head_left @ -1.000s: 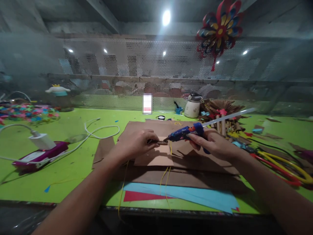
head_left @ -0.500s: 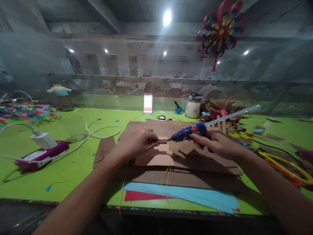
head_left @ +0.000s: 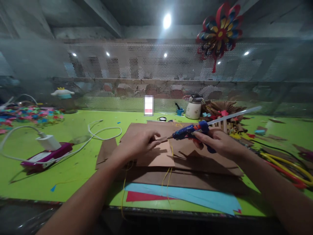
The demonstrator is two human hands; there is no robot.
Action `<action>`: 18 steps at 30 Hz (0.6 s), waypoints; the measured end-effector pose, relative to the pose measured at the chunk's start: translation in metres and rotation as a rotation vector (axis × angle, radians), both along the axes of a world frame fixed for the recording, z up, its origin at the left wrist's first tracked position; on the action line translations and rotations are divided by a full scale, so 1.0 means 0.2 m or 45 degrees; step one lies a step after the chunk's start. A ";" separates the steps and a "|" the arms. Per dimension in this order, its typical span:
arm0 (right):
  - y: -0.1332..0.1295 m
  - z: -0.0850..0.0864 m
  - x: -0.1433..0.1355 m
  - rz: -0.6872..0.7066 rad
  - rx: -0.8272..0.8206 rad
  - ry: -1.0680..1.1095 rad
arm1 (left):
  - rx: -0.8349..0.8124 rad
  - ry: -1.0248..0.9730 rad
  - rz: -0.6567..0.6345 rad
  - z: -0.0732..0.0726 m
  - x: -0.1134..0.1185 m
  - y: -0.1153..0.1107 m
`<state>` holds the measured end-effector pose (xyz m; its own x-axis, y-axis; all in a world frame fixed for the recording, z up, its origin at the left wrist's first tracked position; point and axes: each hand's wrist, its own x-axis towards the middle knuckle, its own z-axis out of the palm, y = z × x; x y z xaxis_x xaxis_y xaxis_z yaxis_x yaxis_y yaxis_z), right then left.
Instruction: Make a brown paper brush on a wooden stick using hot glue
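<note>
Cardboard (head_left: 195,178): on table (head_left: 29,191), in front of you
Paper strips (head_left: 195,195): nr your table edge
Power strip (head_left: 64,148): your L, w/ charger (head_left: 47,142) in it
Screen (head_left: 148,105): behind cardboard
Flask (head_left: 193,110): R of screen

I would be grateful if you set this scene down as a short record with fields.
Left hand: pinches a small brown piece
Right hand: holds a blue glue gun, tip close to the piece
Under the hands: brown cardboard
Left side: white charger on a purple power strip
Back: pale bottle with dark lid
Near edge: light-blue paper, red paper
</note>
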<state>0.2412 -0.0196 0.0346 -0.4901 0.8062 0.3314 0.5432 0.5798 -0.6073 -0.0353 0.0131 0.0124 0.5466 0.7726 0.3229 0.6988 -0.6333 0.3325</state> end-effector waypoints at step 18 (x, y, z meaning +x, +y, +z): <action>0.00 -0.04 -0.05 -0.095 0.046 -0.010 | -0.447 -0.194 -0.078 0.03 0.05 -0.02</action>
<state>0.2321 -0.0199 0.0258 -0.4319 0.8282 0.3571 0.5900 0.5589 -0.5827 -0.0256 0.0089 0.0179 0.5615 0.8179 0.1253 0.5890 -0.5014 0.6338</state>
